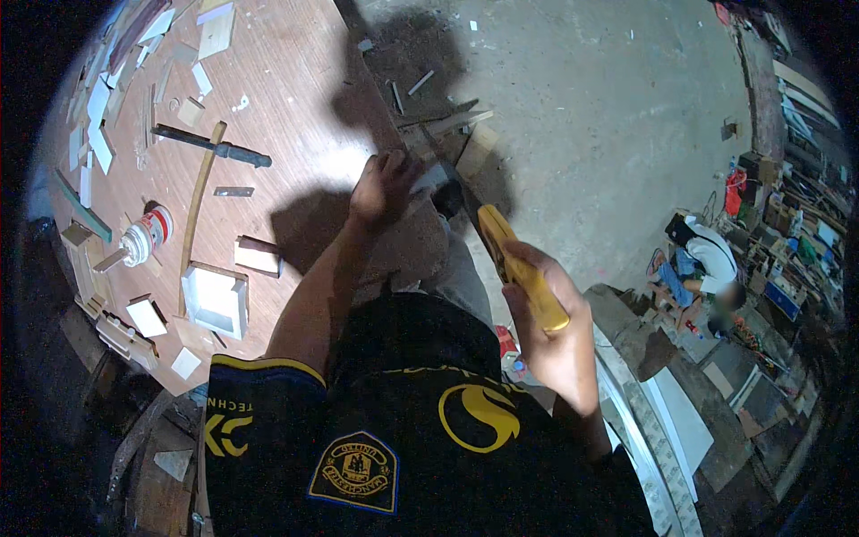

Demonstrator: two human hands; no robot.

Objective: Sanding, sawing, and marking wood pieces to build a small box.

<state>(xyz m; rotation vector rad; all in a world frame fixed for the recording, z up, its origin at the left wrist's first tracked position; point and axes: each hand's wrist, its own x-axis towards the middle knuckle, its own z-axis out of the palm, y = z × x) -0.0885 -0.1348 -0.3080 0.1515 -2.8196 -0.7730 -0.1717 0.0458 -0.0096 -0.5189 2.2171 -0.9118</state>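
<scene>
My right hand is closed round the yellow handle of a handsaw. Its dark blade slants up and left past the table's edge. My left hand is closed at that edge, its fingers bunched close to the saw. Beside these fingers a pale strip juts out past the tabletop; whether they grip it is hidden. On the brown table, left of my left forearm, lie a small wooden block, a shallow white-lined box and a hammer-like tool with a long curved wooden handle.
A white tub with a stick beside it stands on the left. Offcuts crowd the table's far left. Wood scraps lie on the concrete floor beyond the edge. A person sits low at right among clutter and boards.
</scene>
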